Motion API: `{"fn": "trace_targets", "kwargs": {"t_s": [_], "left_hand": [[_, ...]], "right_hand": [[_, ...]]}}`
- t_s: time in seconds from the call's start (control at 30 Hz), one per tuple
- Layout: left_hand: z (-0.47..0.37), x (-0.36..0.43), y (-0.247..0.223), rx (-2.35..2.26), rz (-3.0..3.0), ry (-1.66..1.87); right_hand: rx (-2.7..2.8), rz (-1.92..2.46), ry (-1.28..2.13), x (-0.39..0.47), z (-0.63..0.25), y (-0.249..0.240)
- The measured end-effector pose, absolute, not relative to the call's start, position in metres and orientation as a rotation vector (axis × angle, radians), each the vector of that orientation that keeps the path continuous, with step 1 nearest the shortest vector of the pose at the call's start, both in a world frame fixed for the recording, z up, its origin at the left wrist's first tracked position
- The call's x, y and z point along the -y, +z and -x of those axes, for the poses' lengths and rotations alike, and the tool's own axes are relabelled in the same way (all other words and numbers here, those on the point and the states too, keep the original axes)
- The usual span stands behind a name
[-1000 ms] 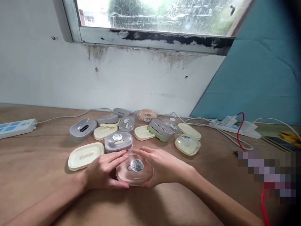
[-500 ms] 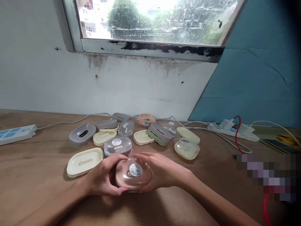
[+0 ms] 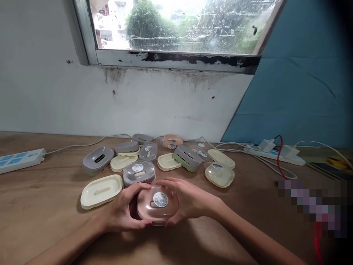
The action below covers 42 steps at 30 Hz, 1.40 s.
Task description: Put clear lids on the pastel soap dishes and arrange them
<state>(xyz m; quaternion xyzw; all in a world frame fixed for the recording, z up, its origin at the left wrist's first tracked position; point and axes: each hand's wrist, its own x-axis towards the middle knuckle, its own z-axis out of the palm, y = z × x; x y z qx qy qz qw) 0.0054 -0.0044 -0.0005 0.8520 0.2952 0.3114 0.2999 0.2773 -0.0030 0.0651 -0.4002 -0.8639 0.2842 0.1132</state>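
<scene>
A pink oval box (image 3: 146, 209) with a clear lid and a round white sticker is held between both hands near the front of the table. My left hand (image 3: 125, 209) grips its left side, thumb at the front edge and fingers at the back. Around the right side curls my right hand (image 3: 184, 200). Just behind the box lies a grey lidded box (image 3: 129, 175) with a sticker. A cream oval tray (image 3: 102, 190) rests to the left of it. The undersides of the fingers are partly hidden.
Behind are grey boxes (image 3: 98, 158), a grey-and-green piece (image 3: 187, 156), a cream lidded box (image 3: 220, 175) and an orange box (image 3: 171, 140). Power strips stand left (image 3: 22, 161) and right (image 3: 275, 154), with cables along the wall. A red cable (image 3: 280, 158) hangs at the right.
The view has shifted slightly, so the things on the table appear a little further right. Both hands keep their hold on the pink box.
</scene>
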Motion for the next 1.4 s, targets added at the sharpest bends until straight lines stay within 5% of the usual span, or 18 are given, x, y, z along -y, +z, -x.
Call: {"fn": "trace_targets", "kwargs": {"t_s": [0.7, 0.93, 1.2, 1.4], "left_hand": [[-0.011, 0.007, 0.004, -0.635, -2.537, 0.864], [-0.012, 0.009, 0.003, -0.689, -2.627, 0.968], [-0.013, 0.009, -0.001, -0.931, -2.767, 1.105], [-0.015, 0.009, 0.003, -0.990, -2.838, 1.058]], "right_hand": [[2.561, 1.116, 0.965, 0.001, -0.288, 0.073], [2.460, 1.299, 0.770, -0.017, -0.321, 0.099], [2.120, 1.569, -0.062, -0.061, -0.398, 0.096], [2.147, 1.652, 0.142, -0.073, -0.412, 0.074]]}}
